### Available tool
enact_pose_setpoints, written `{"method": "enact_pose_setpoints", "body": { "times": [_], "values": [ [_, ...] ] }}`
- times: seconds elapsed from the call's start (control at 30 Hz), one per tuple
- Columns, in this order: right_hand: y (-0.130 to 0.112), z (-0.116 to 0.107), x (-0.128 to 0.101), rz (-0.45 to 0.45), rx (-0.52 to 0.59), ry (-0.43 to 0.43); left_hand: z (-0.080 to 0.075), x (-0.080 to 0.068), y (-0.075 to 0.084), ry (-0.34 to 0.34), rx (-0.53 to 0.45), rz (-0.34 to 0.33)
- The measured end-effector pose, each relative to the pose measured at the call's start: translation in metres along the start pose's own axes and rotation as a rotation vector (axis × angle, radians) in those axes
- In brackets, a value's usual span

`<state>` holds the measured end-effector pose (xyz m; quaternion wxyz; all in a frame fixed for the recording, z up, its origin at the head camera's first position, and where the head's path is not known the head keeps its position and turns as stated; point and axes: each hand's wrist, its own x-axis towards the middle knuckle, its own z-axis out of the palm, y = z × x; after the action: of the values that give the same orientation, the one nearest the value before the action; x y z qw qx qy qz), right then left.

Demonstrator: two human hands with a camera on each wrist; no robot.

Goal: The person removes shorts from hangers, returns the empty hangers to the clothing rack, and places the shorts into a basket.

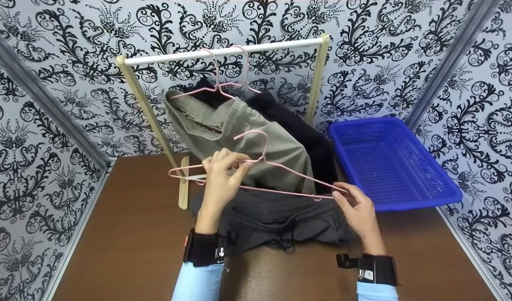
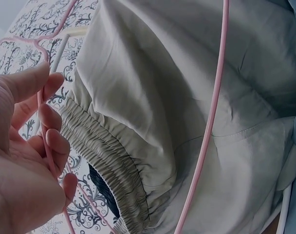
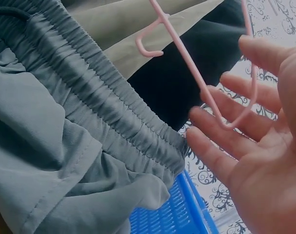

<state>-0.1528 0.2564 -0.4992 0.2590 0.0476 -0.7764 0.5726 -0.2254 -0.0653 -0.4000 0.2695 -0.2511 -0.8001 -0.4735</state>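
Note:
In the head view a pink clothes hanger (image 1: 262, 159) is held up in front of the rack, its hook pointing upward. My left hand (image 1: 222, 175) grips the hanger's upper wire just left of the hook, fingers curled round it in the left wrist view. The hanger's right end lies between the thumb and fingers of my right hand (image 1: 357, 207). Below it, dark grey pants (image 1: 256, 215) with a drawstring and an elastic waistband (image 3: 104, 87) lie on the table. Behind the hanger, khaki pants (image 1: 276, 140) hang by their waistband.
A rack with a white bar (image 1: 168, 55) and wooden posts (image 1: 145, 104) carries the khaki pants and black pants (image 1: 306, 119) on pink hangers. A blue plastic basket (image 1: 410, 205) stands at the right of the brown table (image 1: 126, 234). Patterned walls enclose the back and sides.

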Motion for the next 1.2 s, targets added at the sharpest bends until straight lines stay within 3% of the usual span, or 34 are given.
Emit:
{"method": "enact_pose_setpoints", "body": {
  "times": [0.3,0.7,0.87,1.2],
  "values": [
    [0.001,0.003,-0.001,-0.005,0.108,-0.071,0.001,0.000,-0.003,-0.010,-0.009,0.013],
    [-0.004,0.007,0.001,-0.100,0.052,0.048,0.001,-0.004,-0.006,-0.012,0.018,0.058],
    [-0.011,0.009,0.002,-0.079,0.047,0.084,-0.001,-0.004,-0.012,-0.009,0.051,0.076],
    [-0.022,0.017,0.011,-0.070,-0.003,0.134,-0.011,-0.005,-0.025,0.098,0.181,0.109]
  ]
}}
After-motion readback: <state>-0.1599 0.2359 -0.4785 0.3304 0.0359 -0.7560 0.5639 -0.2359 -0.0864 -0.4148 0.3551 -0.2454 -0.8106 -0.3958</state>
